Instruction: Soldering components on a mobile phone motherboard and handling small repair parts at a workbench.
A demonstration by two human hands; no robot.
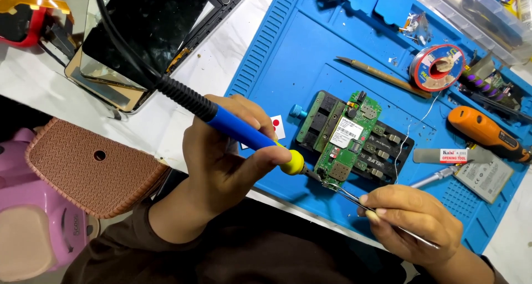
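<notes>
The green circuit board [348,142] sits clamped in a black holder [388,151] on the blue work mat [288,68] — its near corner meets the soldering iron [249,134], gripped by the left hand [227,162]. The right hand [415,217] pinches tweezers [354,201] touching the same corner. A solder spool [438,68] and an orange tool [485,131] lie beyond.

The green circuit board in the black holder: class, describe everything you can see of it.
The green rectangular circuit board lies flat, clamped in a black metal holder on the blue work mat. It carries a white label and small metal components. At its near end, the blue-and-yellow soldering iron in the left hand and thin metal tweezers in the right hand meet it.
</notes>
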